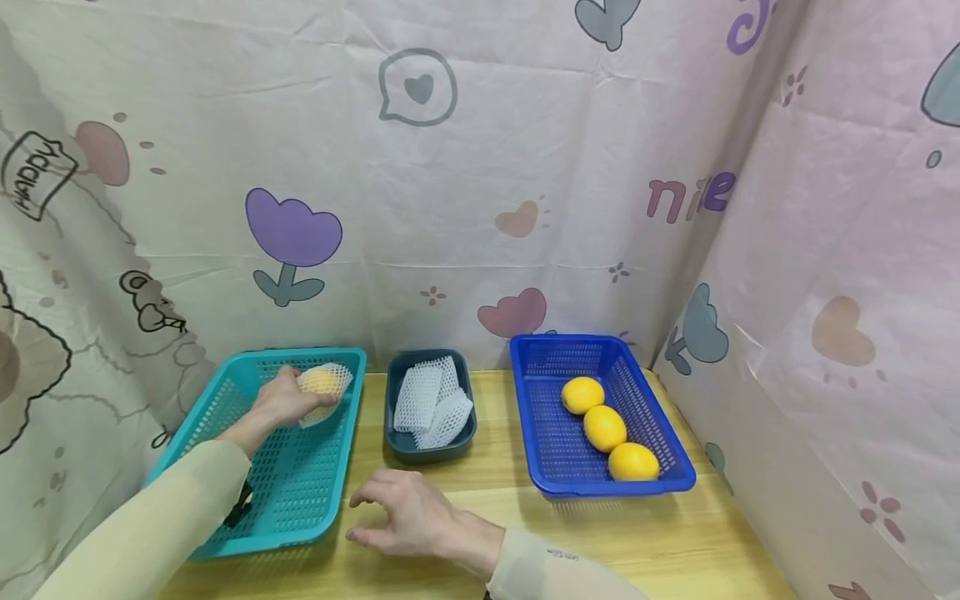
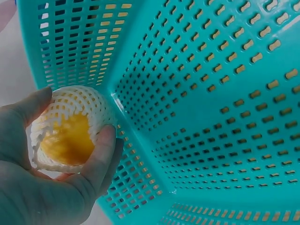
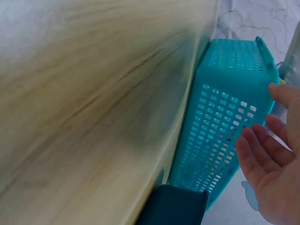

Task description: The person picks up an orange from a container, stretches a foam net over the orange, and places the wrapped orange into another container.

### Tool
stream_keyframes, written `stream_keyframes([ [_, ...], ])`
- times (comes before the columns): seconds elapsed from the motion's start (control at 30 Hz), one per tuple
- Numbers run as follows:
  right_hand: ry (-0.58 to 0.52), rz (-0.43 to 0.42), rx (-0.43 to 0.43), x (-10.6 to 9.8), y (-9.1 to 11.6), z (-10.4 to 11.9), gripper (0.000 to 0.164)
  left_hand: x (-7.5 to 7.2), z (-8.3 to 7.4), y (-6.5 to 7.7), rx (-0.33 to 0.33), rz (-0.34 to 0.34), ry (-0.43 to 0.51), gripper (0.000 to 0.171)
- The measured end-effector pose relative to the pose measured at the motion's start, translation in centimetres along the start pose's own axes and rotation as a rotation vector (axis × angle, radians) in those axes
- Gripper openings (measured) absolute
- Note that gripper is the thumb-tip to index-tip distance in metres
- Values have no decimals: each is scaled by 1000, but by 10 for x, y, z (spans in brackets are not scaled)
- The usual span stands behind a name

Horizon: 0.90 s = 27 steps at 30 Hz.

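Over there, the netted yellow fruit [image 2: 70, 136] is pinched between thumb and fingers of the left hand [image 1: 285, 398], over the teal basket [image 1: 300, 483]; the right hand [image 1: 412, 512] gapes nearby.

A tray [image 1: 429, 456] stands between two baskets [image 1: 300, 492].

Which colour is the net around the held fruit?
The net is white, clearest in the left wrist view.

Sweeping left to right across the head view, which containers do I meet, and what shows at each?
Teal basket, with the left hand holding a netted yellow fruit at its far end → small dark container holding white foam nets → blue basket holding three yellow fruits.
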State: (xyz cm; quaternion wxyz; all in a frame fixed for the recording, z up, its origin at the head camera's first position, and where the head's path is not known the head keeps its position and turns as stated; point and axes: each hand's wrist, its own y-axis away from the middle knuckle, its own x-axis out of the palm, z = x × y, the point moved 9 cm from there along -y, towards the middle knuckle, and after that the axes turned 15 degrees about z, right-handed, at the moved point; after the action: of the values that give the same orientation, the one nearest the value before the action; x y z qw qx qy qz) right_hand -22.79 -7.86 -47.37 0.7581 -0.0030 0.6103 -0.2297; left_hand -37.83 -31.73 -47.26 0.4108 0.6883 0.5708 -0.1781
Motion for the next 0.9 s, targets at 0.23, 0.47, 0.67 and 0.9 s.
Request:
stream_keyframes([
  [0.23,24,-27,-25,-1,-2,5,31,3,5,-11,-16,2,2,98],
  [0.47,60,-78,-52,-3,-5,9,33,6,11,-21,-14,-9,5,97],
  [0.67,70,-79,-62,1,-8,11,35,11,12,-25,-31,-2,-39,98],
  [0.9,39,-77,-59,3,-10,11,35,16,11,-31,-23,-5,-71,97],
])
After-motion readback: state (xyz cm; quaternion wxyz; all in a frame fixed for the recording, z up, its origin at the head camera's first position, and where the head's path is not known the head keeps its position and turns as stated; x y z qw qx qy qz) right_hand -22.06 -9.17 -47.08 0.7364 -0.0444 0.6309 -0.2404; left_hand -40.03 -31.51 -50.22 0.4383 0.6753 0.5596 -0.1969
